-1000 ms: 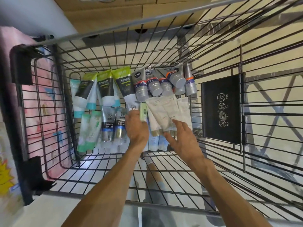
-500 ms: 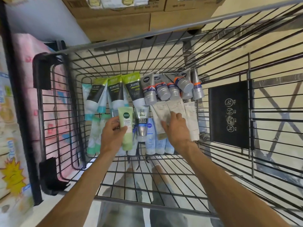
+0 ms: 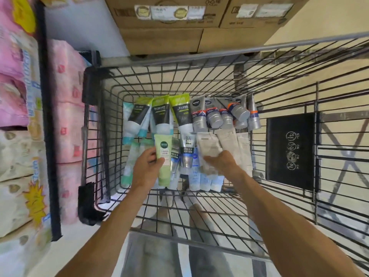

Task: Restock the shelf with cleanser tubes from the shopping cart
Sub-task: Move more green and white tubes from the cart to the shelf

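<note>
Head view looks straight down into a black wire shopping cart (image 3: 279, 80). Far out at nine o'clock, pink and cream paper-goods packs (image 3: 65, 100) are stacked on a shelf beside the cart. At twelve o'clock, beyond the cart's front rail, sit brown cardboard boxes (image 3: 163, 39).

Inside the basket, the cleanser tubes lie in rows. At about eleven o'clock are three green-and-black tubes (image 3: 159, 114). Just below them the left hand (image 3: 146, 170) has its fingers (image 3: 152, 155) closed around a pale green tube (image 3: 163, 156), which is lifted a little above the others. To its right lies a silver tube marked MEN (image 3: 186, 150), with light blue tubes (image 3: 201, 178) under it at six o'clock of the pile. At one o'clock a cluster of grey tubes with orange bands (image 3: 225, 114) leans together.

The right hand (image 3: 224, 162) rests on the beige tubes (image 3: 211, 146), fingers curled over one; whether it is actually gripped I cannot tell. At three o'clock a black placard (image 3: 290, 150) hangs on the cart's side wall.
</note>
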Tool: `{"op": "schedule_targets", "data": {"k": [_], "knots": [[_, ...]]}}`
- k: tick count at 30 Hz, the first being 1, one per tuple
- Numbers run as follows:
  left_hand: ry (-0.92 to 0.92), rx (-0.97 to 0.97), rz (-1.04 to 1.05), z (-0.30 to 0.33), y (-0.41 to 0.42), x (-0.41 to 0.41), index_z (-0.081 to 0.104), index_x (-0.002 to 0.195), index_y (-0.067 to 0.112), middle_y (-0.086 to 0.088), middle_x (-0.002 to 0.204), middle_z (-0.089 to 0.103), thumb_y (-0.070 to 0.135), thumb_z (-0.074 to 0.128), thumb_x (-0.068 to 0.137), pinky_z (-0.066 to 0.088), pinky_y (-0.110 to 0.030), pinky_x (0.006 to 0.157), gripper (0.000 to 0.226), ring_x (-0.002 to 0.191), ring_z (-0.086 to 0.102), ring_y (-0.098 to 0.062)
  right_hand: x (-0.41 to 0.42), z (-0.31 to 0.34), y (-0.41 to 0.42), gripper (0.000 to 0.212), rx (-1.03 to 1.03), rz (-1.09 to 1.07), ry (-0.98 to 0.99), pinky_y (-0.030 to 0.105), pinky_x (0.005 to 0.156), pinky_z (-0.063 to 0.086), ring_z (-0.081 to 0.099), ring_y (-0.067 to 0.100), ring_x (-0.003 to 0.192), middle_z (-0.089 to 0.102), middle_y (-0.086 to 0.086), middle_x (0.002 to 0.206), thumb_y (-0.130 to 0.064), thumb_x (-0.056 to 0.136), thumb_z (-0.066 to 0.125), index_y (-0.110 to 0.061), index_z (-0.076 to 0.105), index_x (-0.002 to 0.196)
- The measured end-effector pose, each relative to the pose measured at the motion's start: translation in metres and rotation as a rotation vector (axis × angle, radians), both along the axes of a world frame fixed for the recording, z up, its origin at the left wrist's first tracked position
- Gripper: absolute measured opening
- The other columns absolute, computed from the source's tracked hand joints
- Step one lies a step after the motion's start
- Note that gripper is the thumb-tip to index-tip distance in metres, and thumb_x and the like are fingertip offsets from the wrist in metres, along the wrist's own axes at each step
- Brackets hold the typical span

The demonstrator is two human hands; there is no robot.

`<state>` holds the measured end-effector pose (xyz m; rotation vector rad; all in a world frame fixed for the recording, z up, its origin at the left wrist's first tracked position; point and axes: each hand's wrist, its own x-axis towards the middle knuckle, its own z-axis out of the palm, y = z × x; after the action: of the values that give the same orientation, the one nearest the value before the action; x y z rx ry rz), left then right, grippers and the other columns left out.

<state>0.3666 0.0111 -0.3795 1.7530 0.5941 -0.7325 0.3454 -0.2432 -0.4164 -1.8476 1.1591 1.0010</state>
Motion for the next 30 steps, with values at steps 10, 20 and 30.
{"op": "schedule_targets", "data": {"k": [10, 20, 30], "knots": [[-0.023, -0.073, 0.06, 0.12, 0.005, -0.009, 0.064, 0.1, 0.038, 0.022, 0.101, 0.067, 0.006, 0.07, 0.096, 0.056, -0.049, 0.1, 0.033, 0.098, 0.067, -0.004, -0.03, 0.134, 0.016, 0.057, 0.098, -0.153, -0.336, 0.044, 0.075, 0.063, 0.074, 0.024, 0.089, 0.072, 0.009, 0.11, -0.031, 0.083, 0.085, -0.008, 0.055, 0.126], [-0.189, -0.179, 0.16, 0.24, -0.004, -0.033, 0.064, 0.108, 0.026, -0.008, 0.108, 0.071, 0.004, 0.079, 0.086, 0.059, -0.034, 0.084, 0.034, 0.087, 0.072, -0.006, -0.047, 0.273, 0.026, 0.056, 0.196, -0.151, -0.586, 0.044, 0.08, 0.06, 0.069, 0.026, 0.102, 0.067, 0.008, 0.12, -0.024, 0.085, 0.083, -0.015, 0.047, 0.127], [-0.318, -0.154, 0.453, 0.282, -0.029, -0.112, 0.074, 0.119, 0.025, -0.008, 0.121, 0.074, 0.027, 0.078, 0.078, 0.058, -0.059, 0.094, 0.041, 0.107, 0.073, -0.032, -0.057, 0.32, 0.008, 0.063, 0.369, 0.261, -0.688, 0.028, 0.077, 0.056, 0.068, 0.022, 0.104, 0.065, 0.006, 0.123, -0.03, 0.083, 0.085, -0.013, 0.046, 0.129]]}}
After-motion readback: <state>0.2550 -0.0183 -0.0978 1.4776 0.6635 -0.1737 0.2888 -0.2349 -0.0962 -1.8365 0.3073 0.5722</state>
